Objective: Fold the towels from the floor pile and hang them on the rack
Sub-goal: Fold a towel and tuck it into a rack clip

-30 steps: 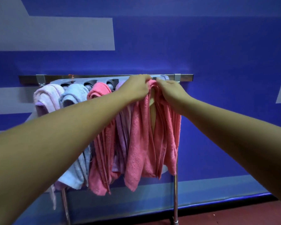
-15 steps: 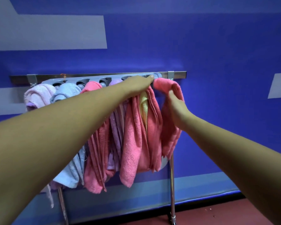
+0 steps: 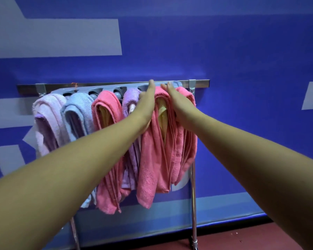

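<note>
A grey towel rack [image 3: 105,88] on chrome legs stands against the blue wall. Several folded towels hang over it: pale pink [image 3: 47,120], light blue [image 3: 78,114], coral pink [image 3: 107,123], lilac [image 3: 132,98], and at the right end a coral pink towel [image 3: 163,150] with yellow showing inside its fold. My left hand [image 3: 146,107] lies flat against the left side of that right-end towel, fingers reaching the rack top. My right hand [image 3: 177,107] presses flat on its right side. Both hands press the towel between them; neither visibly closes around it.
A metal rail [image 3: 201,83] runs along the wall behind the rack. A chrome leg [image 3: 193,204] stands at the right, another at the lower left [image 3: 74,233]. Dark red floor [image 3: 242,237] shows at the bottom right. No floor pile is in view.
My right hand rose from the towel's right side to its top, next to my left hand. The separate right fold is now pressed against the rest of the towel. The view tilted slightly.
</note>
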A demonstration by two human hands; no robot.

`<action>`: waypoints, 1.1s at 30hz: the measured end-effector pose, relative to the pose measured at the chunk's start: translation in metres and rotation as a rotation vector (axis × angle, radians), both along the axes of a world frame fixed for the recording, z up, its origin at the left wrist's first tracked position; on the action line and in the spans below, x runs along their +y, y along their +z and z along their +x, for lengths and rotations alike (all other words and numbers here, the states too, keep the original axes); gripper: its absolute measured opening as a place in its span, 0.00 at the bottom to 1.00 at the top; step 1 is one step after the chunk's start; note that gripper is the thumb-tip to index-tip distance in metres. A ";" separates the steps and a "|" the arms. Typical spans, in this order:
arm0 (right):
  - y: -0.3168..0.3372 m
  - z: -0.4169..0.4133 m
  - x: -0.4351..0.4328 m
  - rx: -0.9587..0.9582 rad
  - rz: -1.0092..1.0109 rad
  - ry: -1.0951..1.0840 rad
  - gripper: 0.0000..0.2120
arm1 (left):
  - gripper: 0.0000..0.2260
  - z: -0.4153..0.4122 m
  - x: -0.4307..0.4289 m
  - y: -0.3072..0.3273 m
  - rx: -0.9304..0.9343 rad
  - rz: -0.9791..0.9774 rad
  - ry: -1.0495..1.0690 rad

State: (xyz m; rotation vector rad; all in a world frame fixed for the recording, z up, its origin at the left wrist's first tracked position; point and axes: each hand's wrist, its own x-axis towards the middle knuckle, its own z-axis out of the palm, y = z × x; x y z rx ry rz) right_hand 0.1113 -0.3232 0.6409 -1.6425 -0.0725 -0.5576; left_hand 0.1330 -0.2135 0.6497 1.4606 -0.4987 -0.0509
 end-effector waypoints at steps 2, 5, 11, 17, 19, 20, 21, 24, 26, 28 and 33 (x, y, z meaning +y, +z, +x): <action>0.008 0.008 0.001 0.039 -0.083 -0.068 0.41 | 0.33 0.004 0.006 -0.014 0.025 -0.051 -0.036; 0.017 0.002 0.000 0.096 -0.106 -0.243 0.40 | 0.54 0.021 0.007 -0.038 -0.003 0.053 0.091; 0.023 0.015 -0.013 0.088 -0.126 -0.249 0.39 | 0.53 0.028 -0.008 -0.046 0.074 0.098 0.045; 0.025 -0.004 -0.010 0.123 -0.081 -0.124 0.24 | 0.33 0.000 -0.006 -0.058 0.124 -0.175 -0.134; 0.024 -0.002 -0.010 0.121 -0.076 -0.108 0.25 | 0.37 0.017 -0.010 -0.066 0.140 -0.095 -0.120; 0.023 -0.003 -0.009 0.119 -0.070 -0.105 0.26 | 0.44 0.035 -0.014 -0.072 0.158 -0.060 -0.089; 0.023 -0.001 -0.010 0.119 -0.062 -0.097 0.28 | 0.49 0.052 -0.017 -0.077 0.162 -0.045 -0.053; 0.022 0.003 -0.010 0.126 -0.042 -0.093 0.31 | 0.51 0.049 -0.012 -0.073 0.197 0.074 -0.076; 0.021 0.005 -0.010 0.123 -0.024 -0.113 0.37 | 0.45 0.014 -0.002 -0.062 0.210 0.126 -0.195; 0.020 0.009 -0.012 0.122 -0.015 -0.128 0.39 | 0.41 0.009 0.002 -0.063 0.258 0.082 -0.258; 0.017 0.004 -0.008 0.096 0.010 -0.048 0.32 | 0.36 0.011 0.002 -0.074 0.245 0.018 -0.211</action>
